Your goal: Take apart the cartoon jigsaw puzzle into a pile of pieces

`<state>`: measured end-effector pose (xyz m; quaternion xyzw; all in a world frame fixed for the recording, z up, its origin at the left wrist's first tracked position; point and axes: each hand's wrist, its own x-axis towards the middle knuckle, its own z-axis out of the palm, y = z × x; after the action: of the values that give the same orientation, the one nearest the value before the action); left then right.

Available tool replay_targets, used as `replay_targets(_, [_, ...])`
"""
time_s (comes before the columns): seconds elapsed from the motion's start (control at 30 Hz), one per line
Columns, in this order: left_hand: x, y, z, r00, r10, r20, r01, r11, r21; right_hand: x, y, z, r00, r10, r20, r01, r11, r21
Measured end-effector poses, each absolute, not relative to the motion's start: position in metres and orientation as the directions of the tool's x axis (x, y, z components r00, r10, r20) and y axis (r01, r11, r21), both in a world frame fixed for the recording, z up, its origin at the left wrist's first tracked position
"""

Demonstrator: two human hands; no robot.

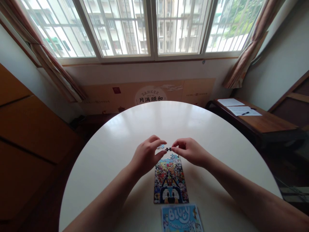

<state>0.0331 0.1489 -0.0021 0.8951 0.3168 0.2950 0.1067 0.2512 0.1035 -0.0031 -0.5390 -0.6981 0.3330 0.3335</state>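
Observation:
Pinched between the thumb and fingertips of my right hand [191, 150] is a small dark jigsaw puzzle piece [168, 149]. My left hand [146, 154] is just left of it, thumb and forefinger spread apart; its thumb tip is close to the piece, and I cannot tell if they touch. Below both hands lies a mostly assembled jigsaw puzzle [171, 180], with a blue cartoon dog face at its near end and crowded colourful figures above. A few light blue loose pieces [161, 146] lie beyond its far edge, partly behind my left fingers.
A blue "Bluey" picture card [181, 219] lies at the near edge of the view. Everything rests on a round white table [101, 161]. To the right stands a wooden desk [272, 120] with papers [243, 111] and a pen [245, 113]. A barred window [152, 29] is ahead.

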Motion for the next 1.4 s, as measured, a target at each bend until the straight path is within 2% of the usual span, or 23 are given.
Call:
replay_targets(0.27, [0.035,0.147,0.0,0.644,0.532,0.55,0.476,-0.841,0.258,0.249,0.106,-0.005,-0.211,0.977,-0.033,0.286,0.03,-0.958])
replay_targets(0.5, [0.036,0.149,-0.003,0.629,0.527,0.572,0.499,-0.838,0.223,0.247,0.106,-0.006,-0.18,0.983,-0.042,0.234,0.002,-0.972])
replay_targets(0.77, [0.034,0.153,-0.001,0.586,0.641,0.496,0.554,-0.764,0.331,0.251,0.109,-0.012,-0.1,0.984,0.146,0.469,0.176,-0.866])
replay_targets(0.97, [0.024,0.154,0.007,0.727,0.647,0.23,0.561,-0.753,0.344,0.254,0.105,-0.007,-0.134,0.968,0.214,0.625,0.25,-0.74])
replay_targets(1.2, [0.029,0.149,0.01,0.796,0.604,0.041,0.562,-0.762,0.322,0.258,0.104,-0.003,-0.207,0.964,0.169,0.752,0.267,-0.603])
replay_targets(1.4, [0.03,0.151,0.003,0.765,0.639,0.084,0.577,-0.737,0.352,0.263,0.104,-0.001,-0.248,0.963,0.11,0.772,0.264,-0.578])
